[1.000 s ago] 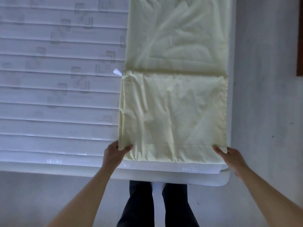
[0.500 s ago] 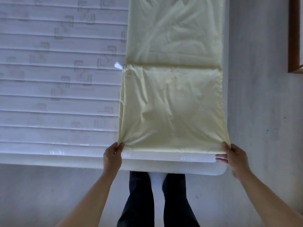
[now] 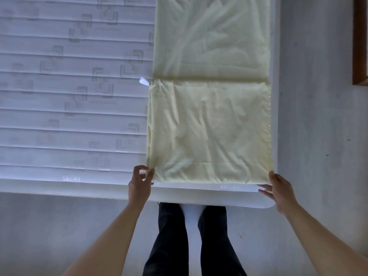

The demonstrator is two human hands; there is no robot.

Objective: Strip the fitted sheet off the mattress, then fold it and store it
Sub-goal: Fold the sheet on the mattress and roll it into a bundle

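Head view, straight down: the white mattress (image 3: 69, 108) fills the left and centre, bare and ribbed, with faint square patterns pressed into its top. Grey floor (image 3: 318, 136) runs along its right side and below its near edge. Next in size, the pale yellow fitted sheet (image 3: 209, 128) lies flat on the mattress's right-hand strip, folded into a long band, with a crosswise fold line about halfway up and the nearer section doubled over on top. A small white tag (image 3: 143, 81) pokes out at the left end of that fold line. Down to the person's dark trouser legs (image 3: 191, 242), standing at the near edge of the mattress. Now the hands: the left hand (image 3: 140, 186) is at the sheet's near left corner, thumb and fingers (image 3: 139, 170) curled and pinching the fabric edge. The right hand (image 3: 278, 191) is at the near right corner, thumb on top of the fabric, fingers tucked underneath it, gripping that corner. A dark wooden frame edge (image 3: 358, 46) shows at far right.
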